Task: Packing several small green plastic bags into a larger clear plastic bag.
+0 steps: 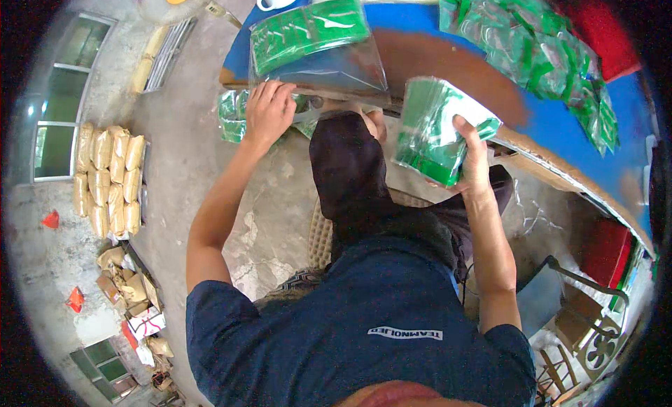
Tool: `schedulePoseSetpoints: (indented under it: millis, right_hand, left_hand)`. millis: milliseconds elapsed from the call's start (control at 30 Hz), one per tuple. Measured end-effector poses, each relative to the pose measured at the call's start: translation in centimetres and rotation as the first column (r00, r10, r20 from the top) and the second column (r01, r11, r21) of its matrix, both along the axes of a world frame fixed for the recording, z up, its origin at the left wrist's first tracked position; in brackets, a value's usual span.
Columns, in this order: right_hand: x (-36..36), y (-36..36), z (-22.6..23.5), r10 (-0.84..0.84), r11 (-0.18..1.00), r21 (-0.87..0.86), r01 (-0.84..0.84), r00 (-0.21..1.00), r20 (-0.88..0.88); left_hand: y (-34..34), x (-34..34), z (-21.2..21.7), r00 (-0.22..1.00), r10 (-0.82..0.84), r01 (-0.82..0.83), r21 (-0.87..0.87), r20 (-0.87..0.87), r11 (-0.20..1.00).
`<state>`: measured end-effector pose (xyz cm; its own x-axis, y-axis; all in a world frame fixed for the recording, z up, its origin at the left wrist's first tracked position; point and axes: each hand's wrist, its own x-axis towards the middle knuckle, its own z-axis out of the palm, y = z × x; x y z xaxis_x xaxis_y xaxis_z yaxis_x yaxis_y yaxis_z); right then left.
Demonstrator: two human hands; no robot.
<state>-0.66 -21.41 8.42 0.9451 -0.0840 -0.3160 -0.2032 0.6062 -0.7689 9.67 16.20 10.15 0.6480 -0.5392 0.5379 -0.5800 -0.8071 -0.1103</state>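
Note:
A large clear plastic bag (343,65) lies at the table's near edge, with green-printed packets (308,36) in its far part and its near part flat. My left hand (269,113) is at the bag's near left corner, fingers bent over the edge and thumb hidden. Off the table's edge, to the right of the bag, my right hand (474,155) grips a stack of glossy green-and-white packets (430,130). Its thumb presses on the top face, and the other fingers are hidden underneath.
On the blue table (413,18), worn brown in the middle, a heap of green packets (539,50) spreads at the right beside a red sheet (595,29). More green packets (232,116) sit below the near edge. A chair (546,295) stands lower right; stacked sacks (108,176) are left.

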Motion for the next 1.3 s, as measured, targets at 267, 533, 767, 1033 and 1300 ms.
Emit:
schedulePoseSetpoints:
  millis: [267, 533, 767, 1033, 1300]
  right_hand:
    - [-0.1, 1.0, 0.7, 0.012, 1.000, 0.021, -0.012, 1.000, -0.007]
    - [-0.3, 0.0, 0.1, -0.053, 0.998, -0.021, 0.053, 0.998, 0.016]
    - [0.7, 1.8, 2.4, -0.137, 0.981, -0.128, 0.147, 0.987, 0.078]
    - [2.6, -2.5, 5.4, -0.238, 0.892, -0.330, 0.310, 0.941, 0.242]
    - [6.6, -0.1, 3.4, 0.183, 0.966, -0.159, -0.203, 0.974, -0.131]
  left_hand:
    - [-2.3, -0.1, -1.7, 0.996, 0.086, -0.078, 0.169, -0.040, 0.982]
    - [-3.3, 0.3, 2.6, 1.000, -0.006, 0.006, -0.027, 0.021, 1.000]
    - [-6.5, 3.0, 1.1, 0.980, -0.173, 0.165, -0.090, -0.098, 0.982]
    - [-17.3, 3.1, -0.6, 0.935, -0.032, -0.048, -0.215, -0.354, 0.975]
    - [-17.1, 5.0, 2.1, 0.899, -0.193, -0.095, -0.607, -0.393, 0.789]
